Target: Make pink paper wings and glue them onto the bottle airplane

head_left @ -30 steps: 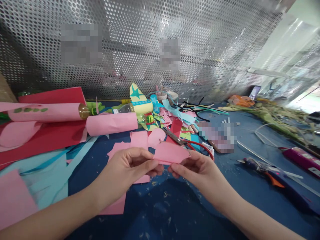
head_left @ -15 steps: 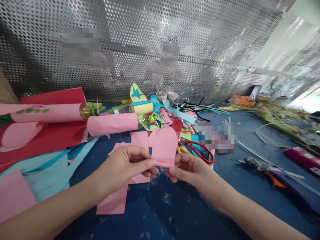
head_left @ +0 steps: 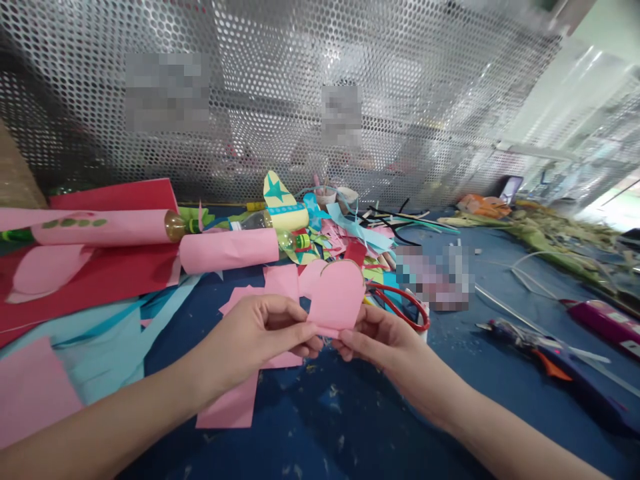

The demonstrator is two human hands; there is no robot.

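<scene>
Both hands hold a small pink paper cutout (head_left: 337,297) with a rounded top, upright above the blue table (head_left: 350,413). My left hand (head_left: 260,337) pinches its lower left edge with thumb and fingers closed. My right hand (head_left: 380,340) pinches the lower right edge the same way. Red-handled scissors (head_left: 400,307) lie just behind my right hand. Pink paper scraps (head_left: 235,400) lie flat under my left wrist.
A bottle wrapped in pink paper (head_left: 227,249) and a yellow paper-winged bottle craft (head_left: 285,213) lie behind. Red sheets (head_left: 100,273), light blue strips (head_left: 95,347) and pink paper (head_left: 30,393) fill the left. A glue gun (head_left: 540,347) and a purple object (head_left: 605,320) lie right. A perforated metal wall (head_left: 300,80) stands behind.
The pink cutout went from lying nearly flat between my fingers to standing upright. Both hands stayed close together and shifted slightly lower in view.
</scene>
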